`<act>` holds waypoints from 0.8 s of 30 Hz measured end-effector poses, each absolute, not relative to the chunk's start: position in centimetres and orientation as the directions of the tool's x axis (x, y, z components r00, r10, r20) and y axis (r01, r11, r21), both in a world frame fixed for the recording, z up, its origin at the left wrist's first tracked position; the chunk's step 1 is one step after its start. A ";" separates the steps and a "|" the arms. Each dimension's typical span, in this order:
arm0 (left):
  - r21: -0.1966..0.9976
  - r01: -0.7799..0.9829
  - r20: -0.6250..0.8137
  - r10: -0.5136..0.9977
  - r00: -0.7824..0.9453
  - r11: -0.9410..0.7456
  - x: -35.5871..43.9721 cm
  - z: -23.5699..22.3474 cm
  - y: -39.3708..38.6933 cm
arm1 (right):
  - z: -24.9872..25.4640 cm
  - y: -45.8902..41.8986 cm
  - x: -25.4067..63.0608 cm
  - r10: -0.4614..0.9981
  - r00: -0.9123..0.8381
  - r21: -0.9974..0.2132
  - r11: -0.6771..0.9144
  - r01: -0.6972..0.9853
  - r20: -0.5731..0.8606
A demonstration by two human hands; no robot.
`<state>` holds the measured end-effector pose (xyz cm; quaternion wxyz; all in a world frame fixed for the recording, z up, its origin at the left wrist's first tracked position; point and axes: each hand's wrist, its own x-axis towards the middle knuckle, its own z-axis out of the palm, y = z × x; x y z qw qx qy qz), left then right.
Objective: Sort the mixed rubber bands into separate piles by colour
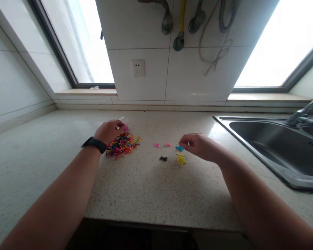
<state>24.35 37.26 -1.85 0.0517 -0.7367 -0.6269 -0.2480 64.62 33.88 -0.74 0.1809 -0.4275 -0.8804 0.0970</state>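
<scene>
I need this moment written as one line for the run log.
left hand: at multicolored pile; right hand: at blue pieces; nearby: yellow pieces, black pieces, pink pieces on counter; grip: unclear, both hands

Here we have the mixed pile [123, 143], loose and tangled, thin strands in red, pink, yellow, blue and more, spread left of centre in the frame. A pink item [125, 127], partly hidden, sits at its upper edge. Right of centre, we see two small pink clusters [168, 144] side by side, a blue cluster [179, 148] further right, a yellow cluster [181, 159] just below it, and a black cluster [163, 158] lower left of the blue!
</scene>
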 end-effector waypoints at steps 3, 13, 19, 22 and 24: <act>0.211 0.972 0.324 0.946 0.028 -0.101 23.5 -2.2 37.6 | -0.9 34.0 64.6 0.782 -0.582 -0.323 0.623 0.712 0.223; 0.183 0.964 0.245 0.959 0.144 -0.192 22.2 -3.3 38.5 | -1.2 33.9 64.5 0.781 -0.595 -0.315 0.622 0.717 0.186; 0.214 0.961 0.266 0.957 0.113 -0.173 22.2 -4.0 39.0 | -1.2 33.8 64.3 0.786 -0.597 -0.323 0.614 0.720 0.164; 0.254 0.952 0.273 0.957 0.101 -0.172 22.2 -4.0 39.0 | -1.3 34.0 64.3 0.779 -0.606 -0.313 0.622 0.718 0.161; 0.267 0.948 0.286 0.953 0.096 -0.175 22.2 -3.9 39.0 | -1.4 34.0 64.3 0.779 -0.608 -0.312 0.622 0.718 0.155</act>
